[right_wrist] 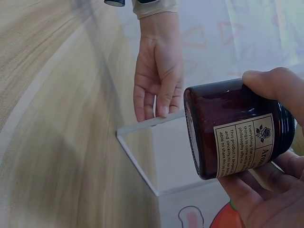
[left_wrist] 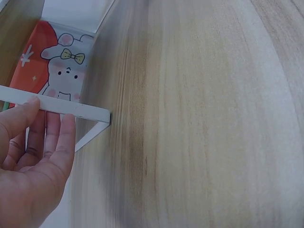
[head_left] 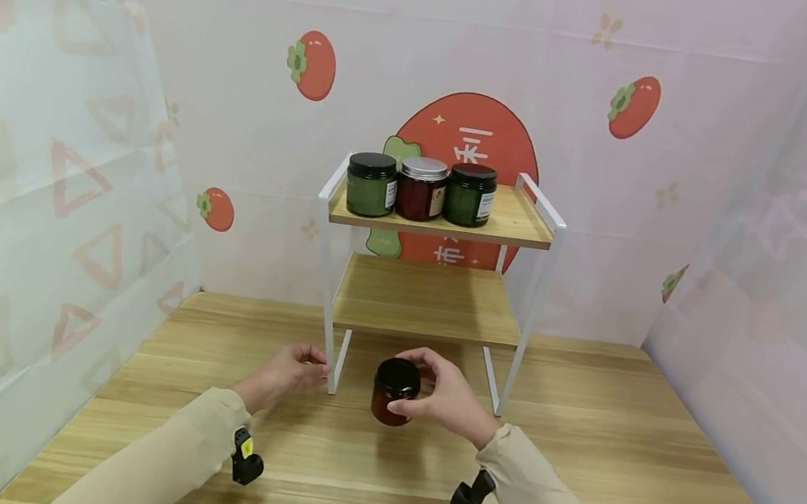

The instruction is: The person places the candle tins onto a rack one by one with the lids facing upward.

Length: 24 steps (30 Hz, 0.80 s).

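Note:
My right hand grips a dark amber glass jar with a black lid, thumb on one side and fingers on the other. In the right wrist view the jar shows a cream printed label and seems held above the table. My left hand pinches the front left leg of a white-framed two-tier shelf. Close up in the left wrist view, the left thumb and fingers lie on the white leg from opposite sides.
On the top board stand a green jar with a black lid, an amber jar with a silver lid and another green jar. The wooden table carries the shelf. Printed cloth walls enclose the back and sides.

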{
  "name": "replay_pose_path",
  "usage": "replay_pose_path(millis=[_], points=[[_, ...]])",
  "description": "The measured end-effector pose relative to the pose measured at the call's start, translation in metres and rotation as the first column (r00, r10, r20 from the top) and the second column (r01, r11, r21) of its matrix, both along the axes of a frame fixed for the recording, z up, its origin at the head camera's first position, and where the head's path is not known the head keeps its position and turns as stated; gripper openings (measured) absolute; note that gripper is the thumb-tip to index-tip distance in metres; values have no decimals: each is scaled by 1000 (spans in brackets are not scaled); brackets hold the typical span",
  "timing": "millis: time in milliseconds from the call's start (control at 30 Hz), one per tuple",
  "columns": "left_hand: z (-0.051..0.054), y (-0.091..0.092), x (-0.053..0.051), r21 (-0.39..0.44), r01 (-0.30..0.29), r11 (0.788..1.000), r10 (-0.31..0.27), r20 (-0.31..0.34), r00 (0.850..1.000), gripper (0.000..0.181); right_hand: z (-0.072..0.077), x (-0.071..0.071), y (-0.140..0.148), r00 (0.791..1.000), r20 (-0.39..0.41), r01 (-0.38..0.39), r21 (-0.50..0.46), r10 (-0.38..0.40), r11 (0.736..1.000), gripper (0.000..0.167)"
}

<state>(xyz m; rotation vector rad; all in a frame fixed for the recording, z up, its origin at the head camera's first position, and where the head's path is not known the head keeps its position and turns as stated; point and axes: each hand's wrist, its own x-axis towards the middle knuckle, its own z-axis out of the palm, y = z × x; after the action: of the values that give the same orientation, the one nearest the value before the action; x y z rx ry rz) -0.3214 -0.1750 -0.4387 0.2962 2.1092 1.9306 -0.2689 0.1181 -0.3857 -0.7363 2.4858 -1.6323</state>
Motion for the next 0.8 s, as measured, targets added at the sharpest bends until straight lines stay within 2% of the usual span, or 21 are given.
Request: replay_pose_path(millis=[500, 800], points=[[-4, 0, -4, -3, 0, 1000, 0, -7, 1000, 14, 13, 3, 7, 999, 37, 7, -57, -5, 998, 61], [-3, 0, -3, -12, -11, 1000, 11, -7, 1000, 15, 21, 2, 13, 1000, 17, 22, -55, -21, 998, 61]])
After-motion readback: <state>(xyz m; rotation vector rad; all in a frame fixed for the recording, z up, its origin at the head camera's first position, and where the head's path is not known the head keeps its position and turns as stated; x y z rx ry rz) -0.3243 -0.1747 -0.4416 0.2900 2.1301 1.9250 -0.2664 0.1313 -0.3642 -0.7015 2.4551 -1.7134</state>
